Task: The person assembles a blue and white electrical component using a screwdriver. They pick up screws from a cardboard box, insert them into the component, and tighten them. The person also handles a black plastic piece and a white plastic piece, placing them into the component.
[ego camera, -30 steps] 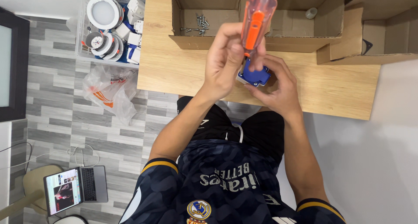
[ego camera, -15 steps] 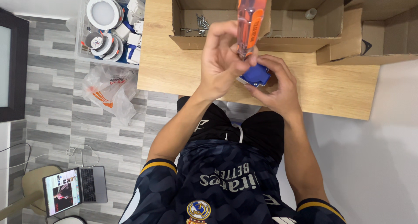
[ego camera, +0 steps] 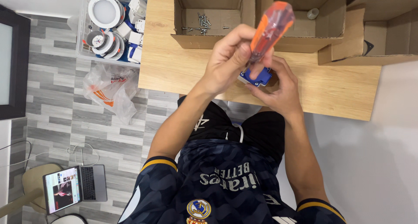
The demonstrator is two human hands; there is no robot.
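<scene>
Above the desk [ego camera: 183,71] edge, my left hand [ego camera: 226,62] is clenched around an orange-handled screwdriver [ego camera: 271,30], its tip down on a small blue part [ego camera: 256,77]. My right hand [ego camera: 278,91] grasps that part from below. Loose screws [ego camera: 201,23] lie in a cardboard box [ego camera: 213,41] behind.

Screwdriver [ego camera: 271,28] handle translucent orange. Small part [ego camera: 254,78] blue. Worktop [ego camera: 174,71] pale wood grain. Cardboard boxes [ego camera: 209,15] brown. Floor [ego camera: 48,102] grey striped planks. Plastic bag [ego camera: 109,91] clear, orange print.
</scene>
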